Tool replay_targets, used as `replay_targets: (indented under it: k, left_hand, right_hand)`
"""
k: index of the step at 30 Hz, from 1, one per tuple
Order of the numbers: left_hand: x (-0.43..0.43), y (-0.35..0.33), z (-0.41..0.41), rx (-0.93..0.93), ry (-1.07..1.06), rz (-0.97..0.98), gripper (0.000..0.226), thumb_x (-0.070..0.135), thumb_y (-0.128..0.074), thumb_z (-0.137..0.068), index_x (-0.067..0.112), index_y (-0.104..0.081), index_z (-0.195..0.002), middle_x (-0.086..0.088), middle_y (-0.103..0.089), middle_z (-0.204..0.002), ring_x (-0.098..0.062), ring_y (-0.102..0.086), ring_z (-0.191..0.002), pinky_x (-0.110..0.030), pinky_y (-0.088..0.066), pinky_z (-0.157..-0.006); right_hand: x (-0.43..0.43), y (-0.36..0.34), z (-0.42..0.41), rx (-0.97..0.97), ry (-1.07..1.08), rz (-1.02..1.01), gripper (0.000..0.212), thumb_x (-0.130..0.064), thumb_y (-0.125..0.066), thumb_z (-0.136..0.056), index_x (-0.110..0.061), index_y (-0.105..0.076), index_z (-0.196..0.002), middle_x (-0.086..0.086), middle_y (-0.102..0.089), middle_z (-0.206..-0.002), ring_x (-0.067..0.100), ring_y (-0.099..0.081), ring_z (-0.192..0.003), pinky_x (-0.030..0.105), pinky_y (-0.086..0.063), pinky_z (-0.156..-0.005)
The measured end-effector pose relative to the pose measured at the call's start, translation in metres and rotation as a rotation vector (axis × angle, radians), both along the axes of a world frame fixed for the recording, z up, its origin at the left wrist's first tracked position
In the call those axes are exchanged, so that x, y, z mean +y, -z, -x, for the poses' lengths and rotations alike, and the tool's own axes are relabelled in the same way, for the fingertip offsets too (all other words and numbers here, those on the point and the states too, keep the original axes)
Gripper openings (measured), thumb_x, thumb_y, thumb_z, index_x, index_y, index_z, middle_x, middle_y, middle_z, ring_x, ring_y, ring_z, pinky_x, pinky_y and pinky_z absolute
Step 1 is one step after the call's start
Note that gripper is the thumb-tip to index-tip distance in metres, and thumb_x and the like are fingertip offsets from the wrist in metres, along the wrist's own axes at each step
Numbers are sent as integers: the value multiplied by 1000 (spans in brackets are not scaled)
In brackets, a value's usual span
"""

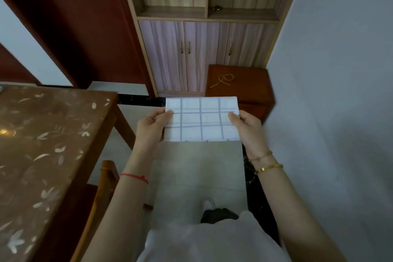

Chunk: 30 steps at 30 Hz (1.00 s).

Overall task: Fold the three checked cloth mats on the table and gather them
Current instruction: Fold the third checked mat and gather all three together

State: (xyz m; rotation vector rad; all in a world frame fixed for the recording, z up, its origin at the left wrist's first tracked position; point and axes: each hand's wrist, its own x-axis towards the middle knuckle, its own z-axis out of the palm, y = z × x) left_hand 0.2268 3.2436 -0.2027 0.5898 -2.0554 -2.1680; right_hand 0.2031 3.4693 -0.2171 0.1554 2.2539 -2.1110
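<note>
Bare forearms reach up from the bottom of the frame. At frame centre, clear of the floor, the left hand (152, 125) and right hand (247, 127) hold a folded white cloth mat with blue-grey checks (202, 121). Each hand pinches one side edge, thumb on top and fingers curled beneath. A brown leaf-patterned table (42, 144) fills the left of the frame, apart from the mat. A low red-brown wooden cabinet (238, 87) stands just above it.

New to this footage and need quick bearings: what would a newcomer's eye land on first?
The folded white checked cloth mat stands out, held up by both side edges over the floor at centre. Left of it stands the brown table with its leaf-patterned cover; beyond the mat, a loop of yellow string lies on a small wooden cabinet.
</note>
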Motion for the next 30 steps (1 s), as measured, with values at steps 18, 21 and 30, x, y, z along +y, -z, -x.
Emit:
replay_targets:
  k: [18, 21, 30]
  left_hand:
    - [-45, 18, 188, -40, -239, 25, 22, 27, -63, -94, 15, -68, -112, -8, -68, -107, -21, -66, -95, -24, -53, -66]
    - [-67, 23, 222, -29, -253, 32, 23, 28, -63, -94, 16, -67, -113, -5, -68, -106, -17, -67, -93, -21, -53, -64]
    - [-162, 16, 333, -16, -373, -23, 22, 27, -66, -92, 17, -70, -111, -7, -69, -102, -17, -68, -86, -19, -53, -58]
  right_hand:
    - [-52, 4, 240, 19, -222, -61, 17, -18, -57, -97, -9, -71, -97, 11, -71, -91, 15, -66, -80, 35, -53, -69]
    - [-78, 6, 280, 18, -243, -23, 15, -14, -57, -96, -17, -71, -94, -3, -71, -89, 3, -65, -80, 23, -53, -72]
    - [-180, 1, 406, 12, -324, -26, 15, -16, -57, -97, -17, -71, -92, -6, -71, -83, 1, -66, -74, 18, -50, -65]
